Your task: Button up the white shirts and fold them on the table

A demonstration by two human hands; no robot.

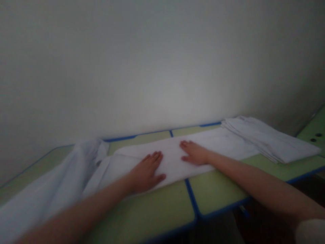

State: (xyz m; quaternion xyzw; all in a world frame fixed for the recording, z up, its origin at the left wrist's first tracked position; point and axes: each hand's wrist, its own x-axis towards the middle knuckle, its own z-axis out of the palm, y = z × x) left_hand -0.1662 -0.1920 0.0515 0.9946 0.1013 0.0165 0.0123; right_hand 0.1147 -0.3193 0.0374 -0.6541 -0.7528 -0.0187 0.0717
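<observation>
A long strip of folded white cloth (170, 149) lies across two green tabletops. My left hand (147, 172) rests flat on it left of the middle, fingers and thumb spread. Further right, my right hand (193, 153) also presses palm down on the cloth, its fingers apart. Neither hand grips anything. To the left of my left hand the white fabric is loose and bunched (86, 152), running down to the lower left. The strip's right end meets a stack of folded white cloth (269, 137); whether it passes underneath is hard to tell.
The green tables (165, 203) have blue edges and stand side by side, with a seam (191, 196) between them. A grey-white wall (162, 67) rises directly behind. Another green surface with dark round holes (316, 137) is at the far right. Below the front edge it is dark.
</observation>
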